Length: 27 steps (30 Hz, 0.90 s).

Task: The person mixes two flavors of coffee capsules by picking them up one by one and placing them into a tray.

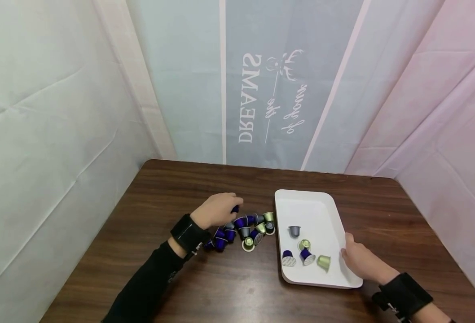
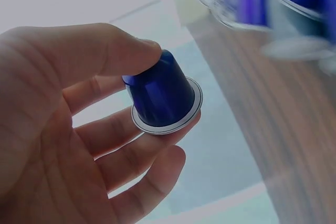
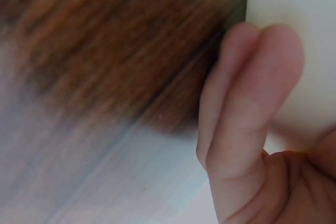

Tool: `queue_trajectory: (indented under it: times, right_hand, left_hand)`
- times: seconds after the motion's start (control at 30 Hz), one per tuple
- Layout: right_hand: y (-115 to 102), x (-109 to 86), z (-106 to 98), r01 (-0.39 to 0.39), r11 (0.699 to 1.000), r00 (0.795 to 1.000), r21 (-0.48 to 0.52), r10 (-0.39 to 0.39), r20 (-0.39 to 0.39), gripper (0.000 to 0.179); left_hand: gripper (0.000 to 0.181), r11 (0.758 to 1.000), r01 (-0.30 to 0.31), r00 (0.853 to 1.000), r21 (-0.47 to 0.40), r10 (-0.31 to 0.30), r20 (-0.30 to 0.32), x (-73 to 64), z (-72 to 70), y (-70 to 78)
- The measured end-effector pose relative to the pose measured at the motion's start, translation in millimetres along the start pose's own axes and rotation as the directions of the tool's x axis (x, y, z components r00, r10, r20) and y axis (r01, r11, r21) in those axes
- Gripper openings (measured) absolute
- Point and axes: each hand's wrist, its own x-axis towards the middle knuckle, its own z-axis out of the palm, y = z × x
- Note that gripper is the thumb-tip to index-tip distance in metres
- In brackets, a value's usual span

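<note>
My left hand [image 1: 218,209] pinches a dark blue coffee capsule [image 2: 161,95] between thumb and fingers, just above the left part of a capsule pile. In the left wrist view the capsule's silver-rimmed base rests toward the fingers, with the thumb at its narrow end. The pile on the table mixes blue capsules [image 1: 220,243], grey ones and green ones [image 1: 248,244]. To its right lies a white tray [image 1: 306,204]. My right hand [image 1: 362,260] holds the tray's right edge, its fingers [image 3: 252,98] along the outer side in the right wrist view.
In the tray lie a grey capsule [image 1: 294,231], two green capsules [image 1: 323,262] and two blue capsules [image 1: 307,256]. The brown wooden table [image 1: 205,179] ends at a printed cloth backdrop [image 1: 278,98], with pale cloth on both sides.
</note>
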Motion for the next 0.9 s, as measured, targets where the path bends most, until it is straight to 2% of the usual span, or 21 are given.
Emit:
queue_trajectory:
  times: [0.13,0.37,0.53,0.9]
  right_hand:
    - [0.6,-1.1,-0.2,0.026,1.000,1.000,-0.004,-0.026,0.001,0.047]
    - [0.1,-3.0,0.1,0.051,0.999,0.999,0.002,-0.051,-0.005,0.046]
    - [-0.6,-2.8,-0.6,0.039,0.999,0.999,0.001,-0.039,-0.001,0.048]
    - [-4.1,-4.8,-2.3,0.039,0.999,0.999,-0.001,-0.039,-0.007,0.047]
  left_hand:
    - [0.017,0.998,-0.057,0.998,0.027,0.057,-0.006,11.2,-7.2,14.5]
    - [0.015,0.987,-0.138,0.990,0.080,0.139,-0.003,29.0,-15.3,39.1]
    - [0.012,0.976,-0.183,0.983,0.115,0.180,0.039,40.2,-13.3,54.1]
    - [0.017,0.953,-0.234,0.967,0.191,0.207,0.150,64.1,-6.6,90.3]
